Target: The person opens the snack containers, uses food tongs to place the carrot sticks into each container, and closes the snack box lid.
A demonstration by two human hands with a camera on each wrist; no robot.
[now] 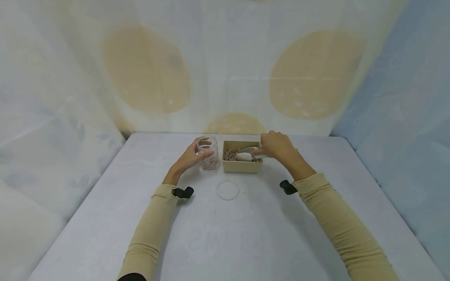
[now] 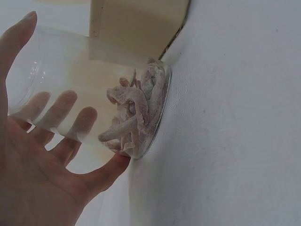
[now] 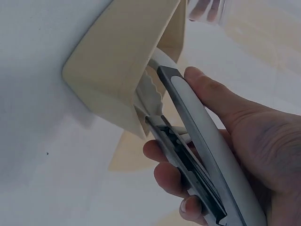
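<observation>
A clear jar (image 1: 208, 154) stands on the white table (image 1: 225, 234), its bottom part filled with pinkish strips (image 2: 136, 115). My left hand (image 1: 191, 158) wraps round the jar (image 2: 89, 89) from the left. Right of it sits a beige box (image 1: 242, 160) holding more strips. My right hand (image 1: 277, 146) grips a pair of white-and-grey tongs (image 3: 197, 141), whose scalloped tips (image 1: 246, 155) reach into the box (image 3: 122, 61).
A round clear lid (image 1: 228, 190) lies flat on the table in front of the box. Patterned cloth walls close the table at the back and on both sides. Black wrist mounts (image 1: 183, 192) sit on both sleeves.
</observation>
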